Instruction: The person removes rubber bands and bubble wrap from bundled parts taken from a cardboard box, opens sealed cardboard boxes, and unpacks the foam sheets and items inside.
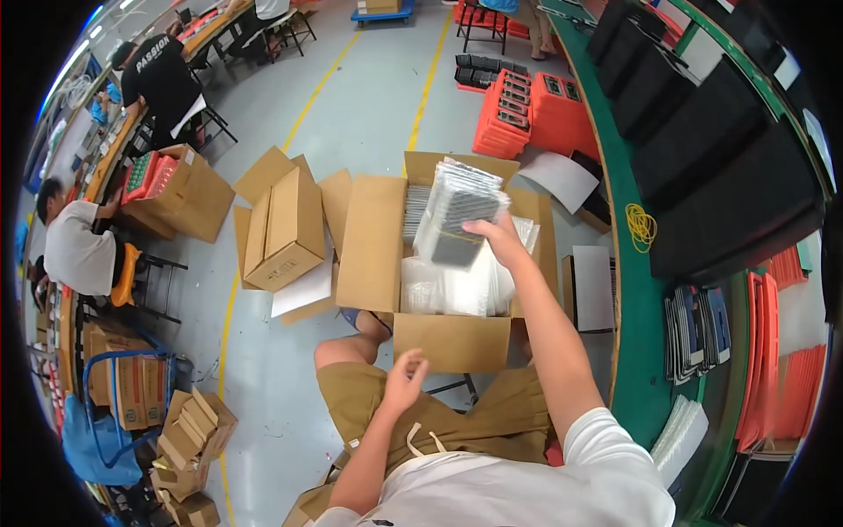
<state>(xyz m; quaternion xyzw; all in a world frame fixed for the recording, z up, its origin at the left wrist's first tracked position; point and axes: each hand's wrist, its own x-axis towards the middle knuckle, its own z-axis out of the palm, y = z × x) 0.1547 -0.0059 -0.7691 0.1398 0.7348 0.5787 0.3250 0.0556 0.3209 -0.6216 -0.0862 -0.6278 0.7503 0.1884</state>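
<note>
My right hand [500, 235] grips a bundle of flat panels in clear bubble-wrap bags [458, 230], its thumb lying across the front face. The bundle is tilted over an open cardboard box [450, 342] that stands before my knees. Inside the box, more bagged panels [417, 211] stand on edge at the back left, and white bubble-wrap bags [465, 290] fill the front. Near the box's front flap, my left hand [407, 378] hangs above my lap, fingers loosely curled in, with nothing visible in them.
Left of the box stands another open carton [285, 233] with flaps spread. A green workbench [637, 342] runs along my right, bearing black panels and a yellow cord coil [641, 227]. Red trays [505, 114] are stacked ahead. Two people [83, 246] sit at the left bench.
</note>
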